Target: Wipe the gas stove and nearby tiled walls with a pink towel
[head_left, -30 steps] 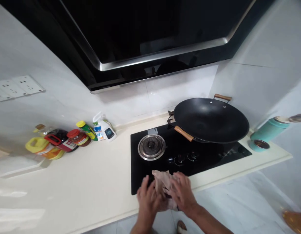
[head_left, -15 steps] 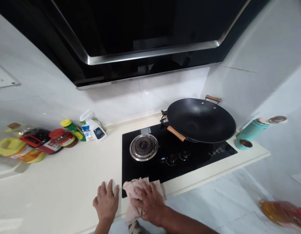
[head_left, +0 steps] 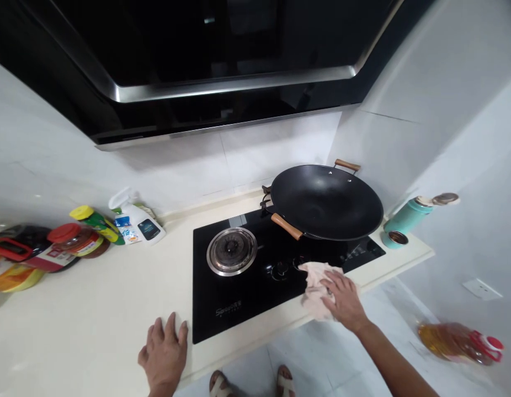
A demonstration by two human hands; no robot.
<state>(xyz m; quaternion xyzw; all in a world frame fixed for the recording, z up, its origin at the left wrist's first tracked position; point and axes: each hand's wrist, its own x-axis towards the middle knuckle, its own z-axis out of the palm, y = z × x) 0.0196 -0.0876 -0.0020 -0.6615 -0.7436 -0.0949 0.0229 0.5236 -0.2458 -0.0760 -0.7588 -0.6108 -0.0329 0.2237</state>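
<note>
My right hand (head_left: 344,299) presses a pale pink cloth (head_left: 315,289) against the front edge of the black glass gas stove (head_left: 255,298), below the control knobs (head_left: 280,269). Part of the cloth hangs over the white counter edge. Left of the stove, my left hand (head_left: 164,353) rests on the countertop (head_left: 115,309) with its fingers apart and nothing in it. A large black wok (head_left: 325,204) with wooden handles sits over the right burner and hides it. The left burner (head_left: 232,251) is bare.
Along the back left stand a white spray bottle (head_left: 142,220), a green bottle with a yellow cap (head_left: 98,225), a red-lidded jar (head_left: 79,241) and a dark jug (head_left: 36,248). A turquoise flask (head_left: 408,215) stands at right. An oil bottle (head_left: 454,341) is on the floor. The range hood (head_left: 222,110) hangs above.
My right hand has slid the cloth rightward along the stove's front edge, uncovering the front left corner and its lettering. My left hand stays on the counter. The view has shifted right.
</note>
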